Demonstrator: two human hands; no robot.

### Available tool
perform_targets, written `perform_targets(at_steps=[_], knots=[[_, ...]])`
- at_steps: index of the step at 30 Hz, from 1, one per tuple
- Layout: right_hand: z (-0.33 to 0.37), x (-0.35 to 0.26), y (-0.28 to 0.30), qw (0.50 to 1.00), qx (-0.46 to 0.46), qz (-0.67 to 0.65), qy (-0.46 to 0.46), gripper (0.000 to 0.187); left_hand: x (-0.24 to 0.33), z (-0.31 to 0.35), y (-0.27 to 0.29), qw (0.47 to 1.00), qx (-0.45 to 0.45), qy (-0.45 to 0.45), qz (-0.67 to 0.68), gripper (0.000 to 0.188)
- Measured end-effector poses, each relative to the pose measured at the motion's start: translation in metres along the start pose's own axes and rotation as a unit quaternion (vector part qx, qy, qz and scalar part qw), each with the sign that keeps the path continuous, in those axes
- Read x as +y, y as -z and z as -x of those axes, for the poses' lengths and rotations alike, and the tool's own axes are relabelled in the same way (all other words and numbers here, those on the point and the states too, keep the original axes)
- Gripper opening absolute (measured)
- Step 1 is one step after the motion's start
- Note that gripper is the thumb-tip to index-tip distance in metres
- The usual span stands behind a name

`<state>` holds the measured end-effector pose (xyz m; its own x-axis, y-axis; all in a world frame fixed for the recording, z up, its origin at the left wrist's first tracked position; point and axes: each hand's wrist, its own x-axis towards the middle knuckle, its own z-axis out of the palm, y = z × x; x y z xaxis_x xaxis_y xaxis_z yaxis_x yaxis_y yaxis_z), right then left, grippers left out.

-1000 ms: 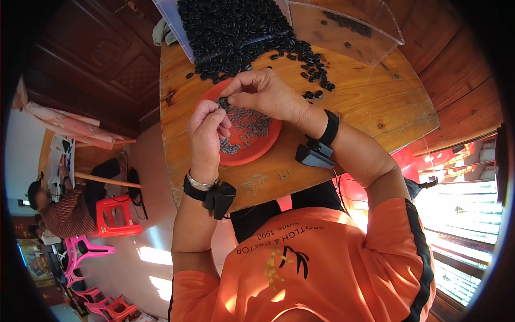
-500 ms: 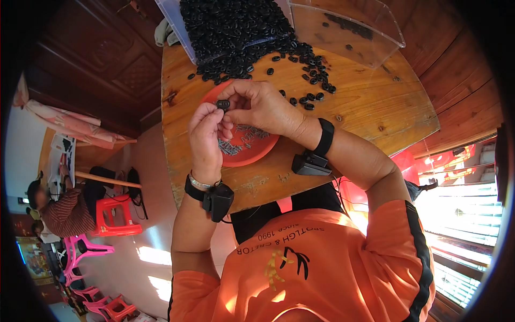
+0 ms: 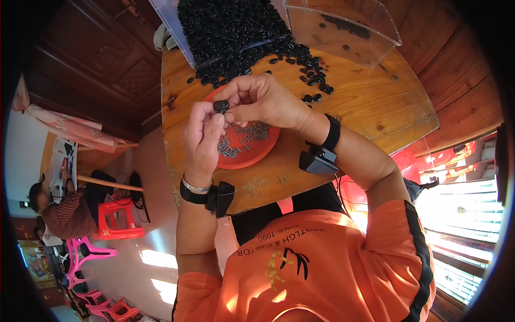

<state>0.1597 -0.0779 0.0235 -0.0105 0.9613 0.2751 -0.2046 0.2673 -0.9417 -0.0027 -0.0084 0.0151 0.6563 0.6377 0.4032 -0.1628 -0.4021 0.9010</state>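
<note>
In the head view, the left hand (image 3: 203,139) holds a small black piece (image 3: 221,105) above the left far edge of the red dish (image 3: 244,160), fingers closed on it between thumb and forefinger. The right hand (image 3: 265,104) meets it over the dish, its thumb tip by the left thumb; whether its fingers grip anything, I cannot tell. Against the earlier frame, the piece is turned: it shows a broader face, and the right hand is a little farther over the dish's far side, covering the spot where a few loose black pieces show earlier. The held piece is glossy and rounded, with two openings side by side and a narrower part beneath. Small grey metal bits (image 3: 255,132) lie in the dish; beyond it, many black pieces (image 3: 230,27) spill onto the table (image 3: 365,107).
</note>
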Motion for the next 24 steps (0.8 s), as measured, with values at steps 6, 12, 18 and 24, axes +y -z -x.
perform_targets(at_steps=[6, 12, 18, 24], knots=[[0.003, -0.007, -0.002, 1.000, -0.002, 0.009, -0.004, 0.033, 0.003, 0.002, 0.001, 0.988, 0.014, -0.079, -0.133, 0.016], [0.005, -0.007, -0.006, 0.997, -0.004, 0.073, 0.031, 0.030, 0.002, 0.002, 0.005, 0.962, 0.027, -0.139, -0.234, 0.015], [0.008, -0.006, -0.014, 0.990, 0.022, 0.113, 0.078, 0.025, 0.001, 0.005, -0.003, 0.958, 0.062, -0.163, -0.227, 0.012], [0.006, -0.006, -0.011, 0.990, 0.004, 0.127, 0.060, 0.025, -0.009, 0.002, -0.003, 0.999, 0.030, -0.019, -0.003, 0.017]])
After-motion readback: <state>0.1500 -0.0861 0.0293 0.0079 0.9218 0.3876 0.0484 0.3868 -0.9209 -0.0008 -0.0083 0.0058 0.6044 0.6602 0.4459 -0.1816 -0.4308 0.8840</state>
